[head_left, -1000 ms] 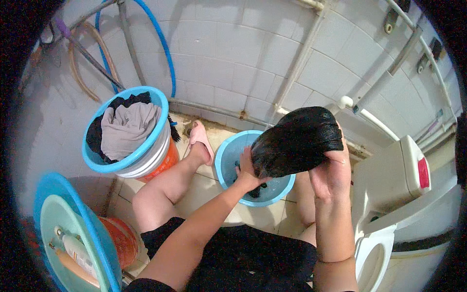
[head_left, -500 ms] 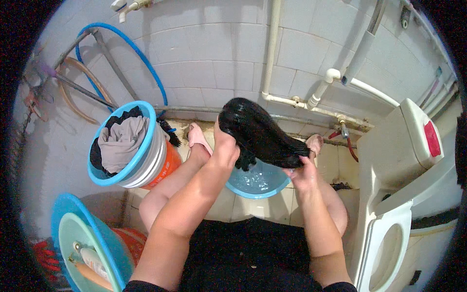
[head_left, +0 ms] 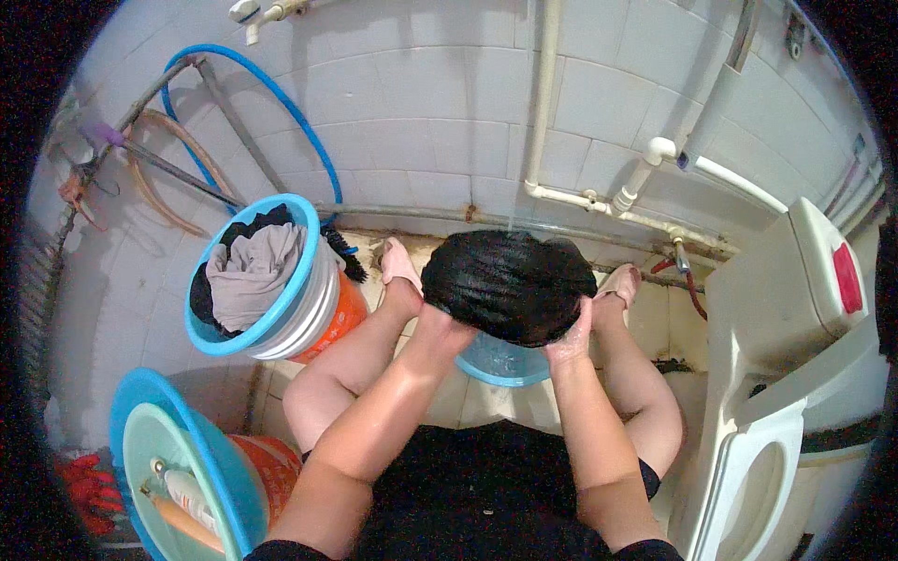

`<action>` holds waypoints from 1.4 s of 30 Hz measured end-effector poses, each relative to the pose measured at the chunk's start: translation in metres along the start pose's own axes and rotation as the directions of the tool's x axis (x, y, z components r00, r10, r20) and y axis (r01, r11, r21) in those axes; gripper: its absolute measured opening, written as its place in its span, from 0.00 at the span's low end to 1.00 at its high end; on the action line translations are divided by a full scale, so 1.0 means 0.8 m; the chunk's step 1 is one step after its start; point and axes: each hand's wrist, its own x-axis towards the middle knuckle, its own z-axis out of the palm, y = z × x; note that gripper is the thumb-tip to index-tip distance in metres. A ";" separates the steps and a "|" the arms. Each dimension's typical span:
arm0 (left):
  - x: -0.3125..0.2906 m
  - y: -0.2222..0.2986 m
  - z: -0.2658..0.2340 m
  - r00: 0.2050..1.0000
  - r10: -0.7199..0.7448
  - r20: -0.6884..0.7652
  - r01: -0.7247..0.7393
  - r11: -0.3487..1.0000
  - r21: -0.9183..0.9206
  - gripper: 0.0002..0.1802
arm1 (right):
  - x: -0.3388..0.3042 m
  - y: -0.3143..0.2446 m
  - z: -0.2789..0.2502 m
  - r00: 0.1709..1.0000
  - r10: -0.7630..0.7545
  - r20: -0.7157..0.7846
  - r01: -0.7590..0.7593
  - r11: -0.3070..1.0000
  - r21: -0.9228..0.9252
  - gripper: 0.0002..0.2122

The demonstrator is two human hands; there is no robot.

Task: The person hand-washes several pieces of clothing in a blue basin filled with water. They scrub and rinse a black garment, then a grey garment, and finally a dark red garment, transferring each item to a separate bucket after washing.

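Black cloth [head_left: 510, 285] held between two hands above a floor basin [head_left: 505, 372]

The tiled wall [head_left: 402, 112] closes off the far side; the toilet [head_left: 739, 365] stands to the right. On the left, an orange and white bucket [head_left: 339, 313] carries a blue tub [head_left: 198, 327] of grey and black clothes [head_left: 253, 266], probably raised there to stay off the floor.

The floor basin sits between the person's legs, likely for easy reach, its far part hidden by the cloth. The cloth is bunched and glistening, apparently wet; held above the basin, its drips should fall inside. Two hands probably share it because soaked fabric sags.

The left hand [head_left: 444, 332] supports the near left edge, but its fingers are hidden by the cloth, so I cannot tell how they close. The right hand [head_left: 567, 346] clamps the near right edge, thumb along the side, other fingers mostly out of sight.
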 end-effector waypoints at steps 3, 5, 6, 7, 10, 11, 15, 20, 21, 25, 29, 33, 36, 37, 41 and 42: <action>-0.023 -0.001 -0.068 0.991 -0.132 -0.024 0.131 0.918 0.375 0.31 | 0.015 -0.013 -0.020 0.996 -0.085 0.007 0.085 0.996 -0.021 0.25; -0.029 -0.011 -0.172 0.926 -0.363 -0.100 0.313 0.597 0.739 0.29 | 0.020 -0.012 -0.010 0.994 -0.102 -0.032 0.101 0.994 -0.046 0.23; -0.042 -0.013 -0.183 0.884 -0.465 -0.050 0.362 0.613 0.703 0.29 | 0.016 -0.016 0.001 0.992 -0.113 -0.059 0.109 0.991 -0.080 0.23; -0.052 -0.015 -0.191 0.831 -0.556 0.010 0.409 0.623 0.667 0.31 | 0.015 -0.018 0.008 0.989 -0.126 -0.082 0.116 0.986 -0.118 0.22; -0.052 -0.022 -0.173 0.769 -0.623 0.143 0.568 0.769 0.292 0.38 | 0.009 -0.016 0.005 0.990 -0.118 -0.082 0.088 0.948 -0.306 0.20; -0.051 -0.027 -0.163 0.776 -0.606 0.174 0.598 0.795 0.103 0.41 | 0.002 -0.013 0.010 0.991 -0.106 -0.077 0.072 0.932 -0.356 0.20; 0.003 -0.046 -0.162 0.889 -0.379 0.258 0.413 0.905 -0.096 0.36 | -0.017 -0.001 0.015 0.999 0.044 0.033 -0.024 0.890 -0.456 0.19; 0.060 -0.052 -0.216 0.970 -0.234 0.070 0.230 0.971 0.062 0.30 | -0.029 0.003 0.030 0.993 0.090 0.081 -0.038 0.865 -0.500 0.18; 0.034 -0.032 -0.166 0.972 -0.231 -0.035 0.232 0.973 0.018 0.31 | -0.019 -0.008 0.028 0.985 0.099 0.140 -0.037 0.919 -0.394 0.19; -0.020 0.032 -0.034 0.954 0.237 0.183 -0.292 0.600 0.745 0.38 | 0.003 -0.017 0.040 0.984 0.120 -0.133 -0.160 0.923 -0.351 0.26; -0.015 0.049 0.004 0.794 0.208 0.572 -0.556 -0.134 0.820 0.49 | 0.047 -0.030 0.025 0.938 0.312 -0.149 -0.346 0.848 -0.401 0.24; -0.016 0.053 0.040 0.668 -0.006 0.744 -0.682 -0.405 0.609 0.40 | 0.072 -0.032 0.071 0.890 0.450 -0.075 -0.399 0.686 -0.608 0.20; -0.012 0.056 0.055 0.570 -0.147 0.808 -0.711 -0.581 0.396 0.32 | 0.085 -0.036 0.098 0.882 0.471 -0.031 -0.332 0.572 -0.750 0.18; -0.011 0.057 0.060 0.527 -0.207 0.824 -0.725 -0.616 0.308 0.32 | 0.087 -0.038 0.105 0.884 0.467 0.012 -0.288 0.566 -0.773 0.17; -0.018 0.048 0.072 0.486 -0.384 0.785 -0.767 -0.618 0.173 0.31 | 0.093 -0.052 0.125 0.923 0.338 0.185 0.156 0.110 -0.982 0.18; -0.027 0.054 0.090 0.519 -0.473 0.712 -0.801 -0.559 0.212 0.29 | 0.097 -0.056 0.122 0.923 0.302 0.239 0.254 -0.012 -0.967 0.18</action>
